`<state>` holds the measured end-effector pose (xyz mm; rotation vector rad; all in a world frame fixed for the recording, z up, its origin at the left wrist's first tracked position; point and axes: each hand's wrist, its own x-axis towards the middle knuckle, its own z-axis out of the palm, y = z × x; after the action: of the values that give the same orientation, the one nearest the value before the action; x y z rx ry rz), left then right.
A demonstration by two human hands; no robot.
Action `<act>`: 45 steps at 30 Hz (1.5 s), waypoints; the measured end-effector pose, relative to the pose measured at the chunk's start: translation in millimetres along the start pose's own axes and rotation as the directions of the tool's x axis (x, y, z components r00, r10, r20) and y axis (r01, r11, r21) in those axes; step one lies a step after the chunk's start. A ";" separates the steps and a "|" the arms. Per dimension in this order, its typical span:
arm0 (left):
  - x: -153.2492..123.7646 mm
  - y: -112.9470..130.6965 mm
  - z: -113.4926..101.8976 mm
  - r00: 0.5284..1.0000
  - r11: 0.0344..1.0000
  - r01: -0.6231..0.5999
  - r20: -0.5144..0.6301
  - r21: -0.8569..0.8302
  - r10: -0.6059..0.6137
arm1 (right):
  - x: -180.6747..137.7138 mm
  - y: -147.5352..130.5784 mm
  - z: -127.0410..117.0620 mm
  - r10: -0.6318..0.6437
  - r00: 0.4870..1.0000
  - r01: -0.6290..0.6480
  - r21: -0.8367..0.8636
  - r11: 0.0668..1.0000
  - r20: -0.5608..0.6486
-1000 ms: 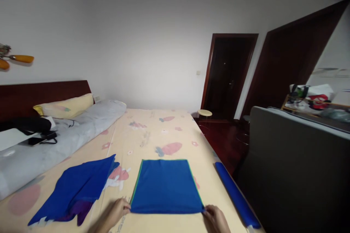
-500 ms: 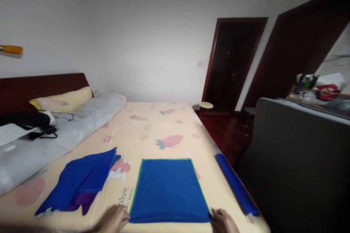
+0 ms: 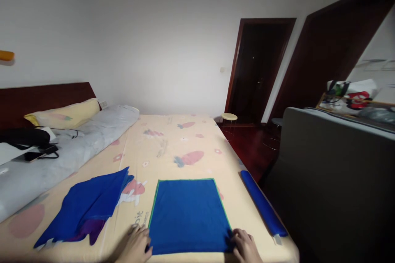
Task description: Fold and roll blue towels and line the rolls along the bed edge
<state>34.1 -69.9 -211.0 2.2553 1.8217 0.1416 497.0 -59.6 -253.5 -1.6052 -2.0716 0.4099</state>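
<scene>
A blue towel [image 3: 188,213] with green-edged sides lies flat on the patterned bed sheet. At its near left corner, my left hand [image 3: 137,244] is closed with curled fingers on the edge. My right hand [image 3: 245,245] grips the near right corner in the same way, thumb partly hidden. To the left lies a loose pile of blue cloths [image 3: 88,203], with a purple piece [image 3: 94,227] showing underneath. A rolled blue towel [image 3: 262,203] with a white tag rests along the bed's right edge.
Grey bedding [image 3: 101,131] and a yellow pillow [image 3: 68,114] lie along the headboard side, with a phone [image 3: 33,156] and cables on top. A dark grey panel [image 3: 333,172] stands right of the bed. A round stool [image 3: 228,117] is near the door [image 3: 259,74].
Both hands have shifted slightly up along the towel's sides, fingers curling more over its near corners. The view has turned a little to the right.
</scene>
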 end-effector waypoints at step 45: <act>2.5 -43.6 55.1 0.877 0.782 -0.088 -0.420 -0.617 -0.233 | 12.7 15.8 20.8 0.320 0.926 -0.131 0.626 0.769 -0.199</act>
<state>5.5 -65.7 -275.1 1.7448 1.7014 1.2009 496.1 -42.0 -276.6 -1.4055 -1.3238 0.7772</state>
